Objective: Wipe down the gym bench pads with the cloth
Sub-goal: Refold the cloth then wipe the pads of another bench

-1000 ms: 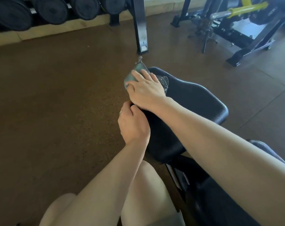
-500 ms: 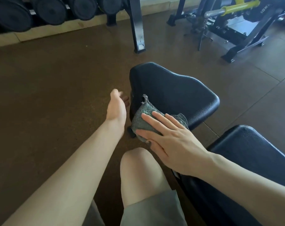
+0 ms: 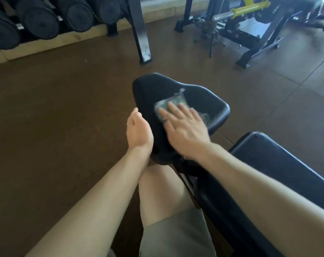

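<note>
We see the seat pad point(image 3: 157, 86), a black, smooth, slightly glossy cushion with rounded edges, narrow at its far end and flaring wide toward its right corner; its long axis runs from the near edge beside our knee point(image 3: 157, 186) away toward the dumbbell rack's steel post point(image 3: 140, 34), tipped a little leftward. On top of this pad, toward its right half, lies the cloth point(image 3: 173, 102), a grey-green, coarse-woven piece, crumpled and blurred, with one frayed corner sticking up toward the far end. Our right hand point(image 3: 185, 127) presses flat on the cloth with fingers straight and spread, pointing up and left along the pad. Our left hand point(image 3: 138, 130) is at the pad's left edge, loosely cupped and gripping nothing, a thin ring on one finger; we cannot tell whether it touches the pad. To the right of the seat pad and nearer us is the back pad point(image 3: 272, 158), the same black padded surface, long and running toward the lower right. Beyond the seat pad, round black dumbbells point(image 3: 38, 21) sit on the rack at the upper left, and a black-framed machine with a yellow bar point(image 3: 250, 8) stands at the upper right on the brown rubber floor point(image 3: 55, 117)
</note>
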A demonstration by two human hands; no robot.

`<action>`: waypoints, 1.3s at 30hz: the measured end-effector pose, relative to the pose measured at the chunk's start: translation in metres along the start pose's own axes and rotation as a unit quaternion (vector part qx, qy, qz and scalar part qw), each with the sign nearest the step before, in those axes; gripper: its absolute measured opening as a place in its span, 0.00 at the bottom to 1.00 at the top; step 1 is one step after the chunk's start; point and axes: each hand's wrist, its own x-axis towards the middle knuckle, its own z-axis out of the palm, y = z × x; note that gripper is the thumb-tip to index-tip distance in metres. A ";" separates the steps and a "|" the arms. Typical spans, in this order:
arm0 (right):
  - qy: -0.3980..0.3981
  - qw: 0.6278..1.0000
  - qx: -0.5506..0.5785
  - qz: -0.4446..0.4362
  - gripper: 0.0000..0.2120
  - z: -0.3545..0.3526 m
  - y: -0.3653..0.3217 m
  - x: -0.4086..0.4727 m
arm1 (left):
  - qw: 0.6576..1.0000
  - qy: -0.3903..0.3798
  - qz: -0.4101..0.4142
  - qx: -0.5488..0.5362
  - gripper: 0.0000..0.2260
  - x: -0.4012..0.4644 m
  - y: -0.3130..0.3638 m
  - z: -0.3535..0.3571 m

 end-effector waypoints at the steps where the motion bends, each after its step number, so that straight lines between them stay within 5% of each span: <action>1: -0.004 0.999 0.013 -0.040 0.25 0.002 -0.009 -0.013 | 1.000 -0.006 -0.007 -0.012 0.23 -0.001 0.001 0.000; 6: -0.013 0.993 -0.009 -0.118 0.24 -0.007 0.025 0.013 | 0.997 0.012 -0.027 -0.070 0.32 0.011 -0.013 0.000; 13: 0.072 0.967 0.075 0.234 0.25 -0.015 0.088 0.050 | 0.998 -0.019 -0.030 -0.044 0.22 0.001 -0.008 0.002; 15: 0.134 0.916 0.183 0.332 0.25 -0.007 0.072 0.041 | 0.998 -0.014 -0.034 -0.045 0.22 0.002 -0.007 0.002; 19: 0.266 0.742 0.423 0.447 0.25 0.008 0.016 0.016 | 0.998 -0.032 -0.030 -0.035 0.22 0.001 -0.008 -0.002; 22: 0.266 0.649 0.518 0.489 0.25 0.014 -0.030 -0.004 | 0.997 -0.046 -0.036 -0.041 0.25 -0.004 -0.005 -0.005; 24: 0.259 0.619 0.544 0.504 0.26 0.019 -0.062 -0.017 | 0.996 -0.059 -0.049 -0.052 0.29 -0.003 -0.004 -0.007; 28: 0.241 0.612 0.562 0.501 0.26 0.023 -0.095 -0.026 | 0.991 -0.103 -0.059 -0.060 0.28 -0.003 -0.003 -0.014; 33: 0.258 0.635 0.497 0.533 0.26 0.008 -0.034 0.007 | 0.988 -0.141 -0.042 -0.033 0.25 -0.003 -0.002 -0.016; 36: 0.233 0.697 0.433 0.522 0.27 -0.002 -0.007 0.022 | 0.988 -0.147 -0.034 -0.018 0.24 -0.001 -0.002 -0.019; 39: 0.194 0.815 0.329 0.435 0.26 0.007 -0.019 0.012 | 0.987 -0.157 -0.035 -0.013 0.19 -0.003 0.000 -0.021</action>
